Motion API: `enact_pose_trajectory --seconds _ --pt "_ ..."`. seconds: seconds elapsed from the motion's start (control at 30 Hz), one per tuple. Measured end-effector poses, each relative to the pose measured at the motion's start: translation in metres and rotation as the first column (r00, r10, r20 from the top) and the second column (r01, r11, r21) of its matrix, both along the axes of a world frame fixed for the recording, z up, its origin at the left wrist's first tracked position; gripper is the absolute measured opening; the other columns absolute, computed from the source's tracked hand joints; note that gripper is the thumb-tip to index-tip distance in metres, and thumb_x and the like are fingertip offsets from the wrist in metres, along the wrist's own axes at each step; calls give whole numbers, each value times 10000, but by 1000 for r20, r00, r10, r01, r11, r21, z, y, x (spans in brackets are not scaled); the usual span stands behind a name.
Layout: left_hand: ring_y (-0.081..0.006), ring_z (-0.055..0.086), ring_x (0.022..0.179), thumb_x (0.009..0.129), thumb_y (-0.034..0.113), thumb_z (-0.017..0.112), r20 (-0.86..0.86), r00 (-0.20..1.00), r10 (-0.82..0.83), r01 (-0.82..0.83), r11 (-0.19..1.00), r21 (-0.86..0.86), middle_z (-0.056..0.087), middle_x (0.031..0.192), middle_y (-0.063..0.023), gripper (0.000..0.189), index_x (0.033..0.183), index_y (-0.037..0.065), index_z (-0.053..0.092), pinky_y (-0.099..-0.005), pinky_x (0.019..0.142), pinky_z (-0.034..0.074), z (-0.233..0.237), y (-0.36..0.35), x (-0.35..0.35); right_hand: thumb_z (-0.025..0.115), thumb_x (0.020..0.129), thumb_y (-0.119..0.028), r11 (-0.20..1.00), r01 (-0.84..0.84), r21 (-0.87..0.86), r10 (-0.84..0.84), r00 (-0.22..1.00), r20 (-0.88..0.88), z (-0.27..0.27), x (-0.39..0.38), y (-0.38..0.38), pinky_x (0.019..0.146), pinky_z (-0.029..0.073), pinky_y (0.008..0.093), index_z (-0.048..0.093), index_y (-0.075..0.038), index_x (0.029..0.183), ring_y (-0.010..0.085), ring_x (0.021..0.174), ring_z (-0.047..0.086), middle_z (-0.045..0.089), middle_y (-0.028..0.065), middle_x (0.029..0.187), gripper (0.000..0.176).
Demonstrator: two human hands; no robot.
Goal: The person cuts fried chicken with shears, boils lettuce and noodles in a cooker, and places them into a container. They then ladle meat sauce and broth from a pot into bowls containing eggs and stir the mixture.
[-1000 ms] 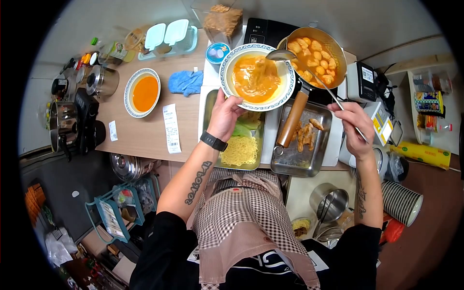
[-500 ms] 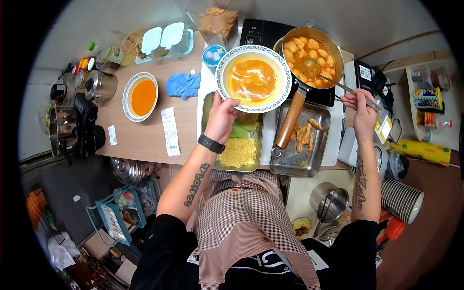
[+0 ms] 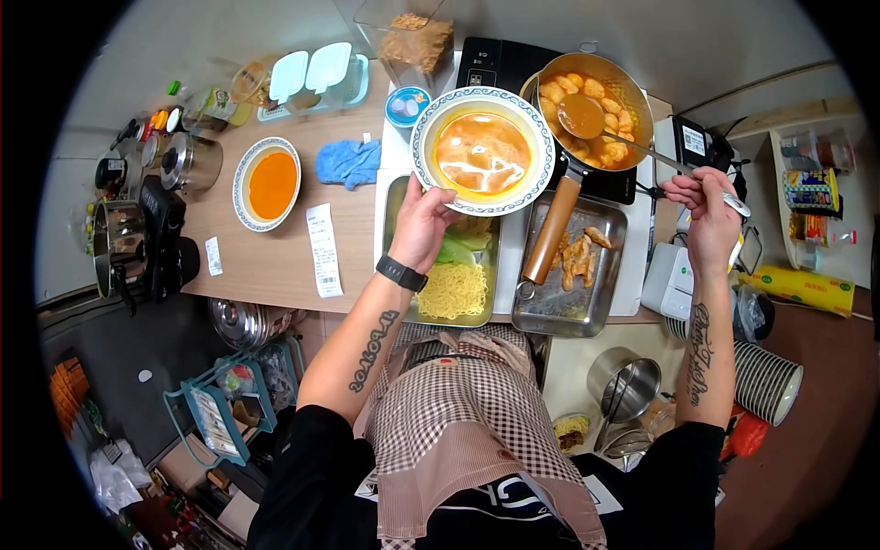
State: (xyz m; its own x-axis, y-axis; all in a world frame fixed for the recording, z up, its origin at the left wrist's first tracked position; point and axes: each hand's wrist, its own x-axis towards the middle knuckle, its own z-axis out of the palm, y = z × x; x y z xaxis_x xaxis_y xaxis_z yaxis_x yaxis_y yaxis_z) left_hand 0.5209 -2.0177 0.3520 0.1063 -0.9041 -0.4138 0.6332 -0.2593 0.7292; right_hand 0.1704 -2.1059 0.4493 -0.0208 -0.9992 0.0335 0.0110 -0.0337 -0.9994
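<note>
My left hand grips the near rim of a patterned bowl that holds orange broth, held up over the back of a metal tray of noodles and lettuce. My right hand is closed round the handle of a ladle. The ladle's cup, full of orange broth, is over the pot, where several round fried pieces sit in the same liquid. From the pot a wooden handle points toward me, above a second tray with browned meat strips.
Left on the counter stand another bowl of orange broth, a blue cloth mitt, a paper receipt and lidded pale-blue containers. The pot rests on a black induction cooker. Stacked bowls are at lower right.
The ladle's cup has come up out of the pot's broth, now filled. My right hand has shifted slightly right. The broth surface in the held bowl looks rippled; that bowl has barely moved.
</note>
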Motion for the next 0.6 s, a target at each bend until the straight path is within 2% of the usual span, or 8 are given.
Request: enact_pose_trajectory --seconds 0.27,0.37,0.4,0.5,0.53,0.6 --pt "-105 584 957 897 75 537 -10 1000 -8 8 1000 -12 596 1170 -5 456 1335 137 427 -308 863 451 -2 0 1 432 1032 -127 984 -176 -24 175 984 -36 13 35 12 795 575 340 579 37 1047 264 851 704 679 172 927 221" --pt "-107 582 964 897 76 541 -14 1000 -10 9 1000 -13 593 1179 -3 459 1337 140 426 -310 864 450 2 0 1 427 1028 -87 949 -284 -135 268 955 -126 1 42 19 830 566 340 578 54 1066 268 896 698 679 170 960 210" --pt "-108 582 967 897 76 542 -15 1000 -13 13 1000 -14 591 1183 -2 461 1338 140 425 -310 865 451 2 0 1 477 974 6 931 -316 -182 288 944 -164 2 44 23 840 555 337 604 64 1040 272 924 692 679 176 982 153" --pt "-111 578 966 897 77 547 -20 1000 -19 18 1000 -21 589 1185 -1 462 1338 142 426 -312 869 451 -1 0 3 521 899 79 750 -557 -357 322 779 -538 8 39 24 838 545 338 629 65 997 277 932 686 677 188 988 147" --pt "-110 578 965 897 79 548 -18 1000 -18 18 1000 -17 589 1183 0 462 1338 143 427 -311 867 451 -1 0 3 557 840 105 749 -552 -366 301 776 -554 10 38 28 831 537 338 651 55 967 280 923 681 675 194 977 166" --pt "-109 577 962 898 82 551 -13 1000 -18 18 1000 -13 591 1179 2 460 1337 144 429 -309 863 450 -2 -1 3 558 850 86 741 -527 -415 232 782 -579 10 31 31 833 535 335 650 58 969 280 918 680 674 192 982 153"
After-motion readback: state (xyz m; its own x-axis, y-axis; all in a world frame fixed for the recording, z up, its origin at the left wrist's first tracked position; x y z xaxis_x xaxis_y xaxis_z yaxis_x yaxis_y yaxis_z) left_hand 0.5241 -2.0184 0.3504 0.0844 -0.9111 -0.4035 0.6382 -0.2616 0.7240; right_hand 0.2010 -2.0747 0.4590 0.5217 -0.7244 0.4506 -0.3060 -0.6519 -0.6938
